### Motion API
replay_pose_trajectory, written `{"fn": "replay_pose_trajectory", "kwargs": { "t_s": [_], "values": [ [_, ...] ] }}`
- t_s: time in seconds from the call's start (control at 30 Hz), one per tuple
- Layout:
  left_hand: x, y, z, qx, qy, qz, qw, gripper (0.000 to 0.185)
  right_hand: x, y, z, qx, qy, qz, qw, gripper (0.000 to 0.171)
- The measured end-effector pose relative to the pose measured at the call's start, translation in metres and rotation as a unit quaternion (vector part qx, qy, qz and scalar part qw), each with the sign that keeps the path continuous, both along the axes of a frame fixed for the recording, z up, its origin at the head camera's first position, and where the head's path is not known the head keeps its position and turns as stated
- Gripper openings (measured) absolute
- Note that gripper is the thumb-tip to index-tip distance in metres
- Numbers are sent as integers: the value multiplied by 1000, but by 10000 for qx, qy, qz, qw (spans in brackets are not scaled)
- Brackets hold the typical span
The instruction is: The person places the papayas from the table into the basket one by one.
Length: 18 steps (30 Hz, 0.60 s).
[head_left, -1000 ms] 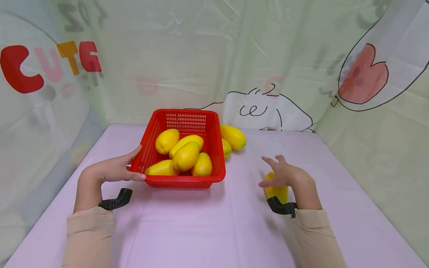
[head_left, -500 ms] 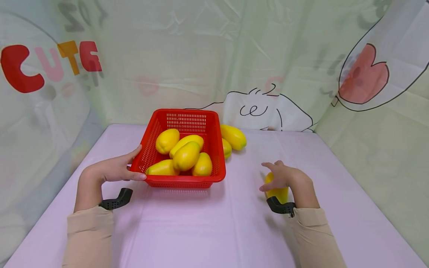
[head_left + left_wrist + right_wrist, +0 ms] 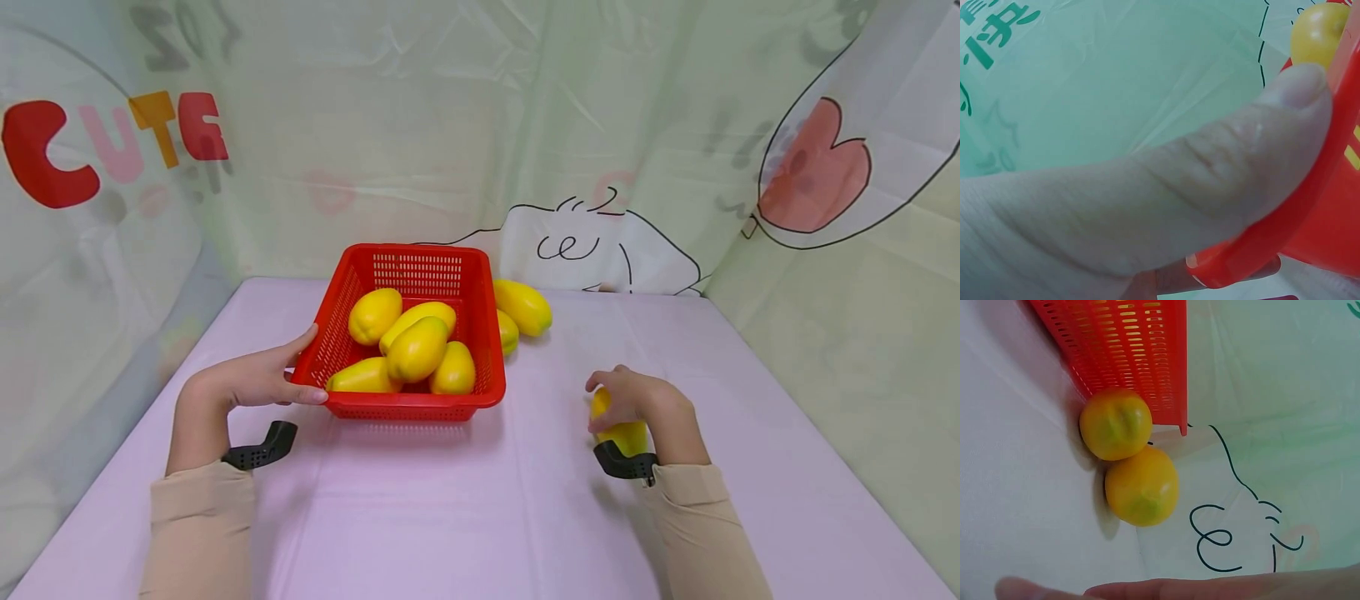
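Note:
A red slotted basket point(image 3: 330, 329) stands on the pink table with several yellow mangoes point(image 3: 417, 348) in it. My left hand point(image 3: 258, 379) grips its near left corner, thumb on the rim point(image 3: 1260, 156) and fingers under the edge. My right hand point(image 3: 637, 400) curls over a single yellow mango point(image 3: 621, 433) lying on the table to the right of the basket. Two more mangoes point(image 3: 522, 306) lie against the basket's far right side, also seen in the right wrist view as two mangoes point(image 3: 1129, 456) beside the basket wall point(image 3: 1129, 350).
A printed plastic sheet point(image 3: 525, 125) walls in the table at the back and both sides. The pink tablecloth point(image 3: 480, 508) stretches bare toward me between my arms.
My right hand's fingers, spread over the loose mango before, have curled down and closed round it. The left hand and the basket have not moved.

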<state>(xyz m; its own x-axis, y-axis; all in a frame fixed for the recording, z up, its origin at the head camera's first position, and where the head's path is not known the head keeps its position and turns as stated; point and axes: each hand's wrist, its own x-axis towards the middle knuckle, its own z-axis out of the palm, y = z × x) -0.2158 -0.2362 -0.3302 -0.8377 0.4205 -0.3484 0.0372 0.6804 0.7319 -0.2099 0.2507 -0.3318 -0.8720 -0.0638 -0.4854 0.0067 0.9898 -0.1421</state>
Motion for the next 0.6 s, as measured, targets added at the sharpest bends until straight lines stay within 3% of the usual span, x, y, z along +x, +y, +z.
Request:
{"fn": "replay_pose_trajectory", "kwargs": {
  "t_s": [0.27,0.6],
  "values": [
    [0,1,1,-48,-52,74,9999,113,-1,-1,-2,-143,-107,-293,9994,57],
    [1,1,2,-76,-50,37,10000,113,-5,0,-5,-409,-101,-265,9988,61]
  ]
}}
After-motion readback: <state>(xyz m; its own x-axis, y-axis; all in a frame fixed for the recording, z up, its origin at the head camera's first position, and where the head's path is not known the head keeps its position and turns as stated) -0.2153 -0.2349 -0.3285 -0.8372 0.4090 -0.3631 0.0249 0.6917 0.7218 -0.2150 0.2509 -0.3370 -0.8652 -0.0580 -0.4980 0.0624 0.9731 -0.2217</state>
